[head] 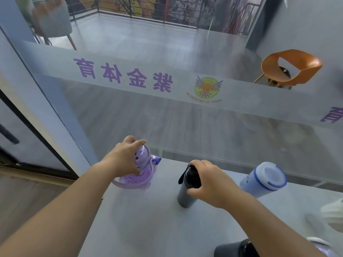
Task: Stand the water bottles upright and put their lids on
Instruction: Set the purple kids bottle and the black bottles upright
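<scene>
Both grips are closed on lids: the left grip [126, 158] curls fingers and thumb round the domed lid [142, 154] of the purple bottle [141, 176], and the right grip [207, 180] wraps the black lid [191, 176] of the dark grey bottle [185, 196]. Each bottle stands on the worktop [148, 229] with its long axis running up into the palm above it, so each lid sits directly under its own grip and any tightening would turn about that upright axis. Whether either lid is fully seated I cannot tell. Further right stands a blue-and-white bottle [263, 179], lid apparently on, nearer the right grip. A dark cylinder [230, 248], partly cut off, shows at the lower edge beside the right forearm.
</scene>
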`<state>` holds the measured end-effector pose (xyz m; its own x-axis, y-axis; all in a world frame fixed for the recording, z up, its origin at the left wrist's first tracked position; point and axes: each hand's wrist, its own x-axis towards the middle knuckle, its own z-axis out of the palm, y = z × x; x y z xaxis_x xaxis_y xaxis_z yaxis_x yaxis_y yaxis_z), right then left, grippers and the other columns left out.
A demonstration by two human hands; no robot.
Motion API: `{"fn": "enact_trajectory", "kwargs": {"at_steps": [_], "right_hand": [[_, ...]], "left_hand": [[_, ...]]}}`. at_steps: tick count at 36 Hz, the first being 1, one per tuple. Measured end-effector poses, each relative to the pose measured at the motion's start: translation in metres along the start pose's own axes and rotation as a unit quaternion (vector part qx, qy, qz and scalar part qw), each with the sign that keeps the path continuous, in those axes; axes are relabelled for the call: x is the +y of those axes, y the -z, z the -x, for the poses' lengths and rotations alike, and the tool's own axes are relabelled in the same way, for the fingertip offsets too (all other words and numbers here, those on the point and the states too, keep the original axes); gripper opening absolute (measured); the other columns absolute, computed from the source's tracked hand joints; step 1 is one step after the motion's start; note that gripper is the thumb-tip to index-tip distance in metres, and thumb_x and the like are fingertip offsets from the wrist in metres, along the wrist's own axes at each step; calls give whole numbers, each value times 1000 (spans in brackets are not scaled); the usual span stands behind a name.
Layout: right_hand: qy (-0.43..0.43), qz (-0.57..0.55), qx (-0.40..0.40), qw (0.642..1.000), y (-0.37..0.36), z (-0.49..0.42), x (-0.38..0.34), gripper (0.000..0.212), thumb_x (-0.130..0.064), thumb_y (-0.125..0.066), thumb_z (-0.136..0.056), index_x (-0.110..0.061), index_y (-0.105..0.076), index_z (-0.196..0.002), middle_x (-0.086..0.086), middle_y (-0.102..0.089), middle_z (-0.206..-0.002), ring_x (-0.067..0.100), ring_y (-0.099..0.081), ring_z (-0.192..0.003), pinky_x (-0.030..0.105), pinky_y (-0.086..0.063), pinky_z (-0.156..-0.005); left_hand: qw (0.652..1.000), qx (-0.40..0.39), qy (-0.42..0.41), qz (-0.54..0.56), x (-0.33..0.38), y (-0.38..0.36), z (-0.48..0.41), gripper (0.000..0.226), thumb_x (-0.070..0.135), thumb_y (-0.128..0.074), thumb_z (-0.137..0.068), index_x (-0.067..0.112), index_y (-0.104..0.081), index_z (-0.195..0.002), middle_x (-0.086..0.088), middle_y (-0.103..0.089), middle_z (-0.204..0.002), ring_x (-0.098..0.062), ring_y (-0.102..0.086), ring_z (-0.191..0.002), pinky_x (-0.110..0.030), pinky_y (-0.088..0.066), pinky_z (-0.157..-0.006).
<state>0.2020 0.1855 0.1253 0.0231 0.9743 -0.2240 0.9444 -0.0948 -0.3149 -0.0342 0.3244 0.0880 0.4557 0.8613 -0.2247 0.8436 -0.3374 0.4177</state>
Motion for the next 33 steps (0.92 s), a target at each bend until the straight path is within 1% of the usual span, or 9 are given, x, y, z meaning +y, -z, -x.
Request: {"fn": "enact_trajectory", "kwargs": {"at_steps": [3, 8, 11, 18, 27, 30, 33], "right_hand": [[1, -4, 5, 1000, 4, -10, -3, 58, -34, -64, -75, -23, -42, -128, 1, -53, -118, 26, -51, -104, 36, -49, -85], [-2, -11, 16, 1000, 9, -29, -6, 52, -33, -65, -74, -20, -46, -121, 3, -54, -113, 26, -53, -98, 38, -50, -82], [-10, -19, 19, 1000, 12, -41, -5, 53, -32, -65, -74, -19, -46, -122, 5, -55, -113, 28, -54, -100, 40, -51, -84], [-22, -27, 9, 999, 14, -65, -8, 54, -32, -67, -73, -19, -47, -122, 6, -53, -113, 27, -53, -100, 36, -49, -82], [-21, -22, -9, 999, 13, -78, -19, 56, -33, -68, -73, -18, -46, -122, 5, -53, -114, 26, -53, -101, 35, -49, -82], [-23, -28, -17, 999, 15, -78, -20, 56, -32, -69, -72, -19, -45, -121, 5, -52, -113, 26, -53, -101, 37, -50, -83], [-28, -31, -33, 999, 17, -76, -19, 58, -32, -70, -72, -21, -43, -122, 5, -50, -115, 26, -52, -102, 39, -51, -85]], "left_hand": [[1000, 10, -4, 0, -2, 0, -3, 93, 28, -80, -59, 36, -31, -137, 5, -31, -133, -25, -49, -108, -40, -51, -88], [1000, 14, -5, 2, -1, 2, -11, 93, 28, -80, -60, 36, -30, -138, 4, -30, -135, -26, -48, -110, -40, -52, -88], [1000, 10, -3, 6, 0, 3, -18, 94, 28, -79, -60, 36, -29, -139, 5, -30, -136, -27, -46, -112, -41, -52, -89], [1000, 18, -4, 19, -2, 0, -24, 97, 26, -81, -59, 35, -29, -141, 4, -31, -138, -28, -43, -116, -41, -48, -94], [999, 19, -17, 26, -5, -1, -24, 103, 25, -84, -59, 34, -26, -143, 6, -29, -142, -26, -42, -119, -37, -47, -95], [999, 14, -17, 26, -5, 0, -24, 104, 24, -84, -59, 34, -24, -144, 6, -26, -145, -25, -40, -123, -37, -46, -97], [1000, 2, -13, 10, -3, 2, -22, 106, 26, -83, -62, 37, -18, -146, 4, -18, -152, -27, -34, -131, -39, -44, -101]]}}
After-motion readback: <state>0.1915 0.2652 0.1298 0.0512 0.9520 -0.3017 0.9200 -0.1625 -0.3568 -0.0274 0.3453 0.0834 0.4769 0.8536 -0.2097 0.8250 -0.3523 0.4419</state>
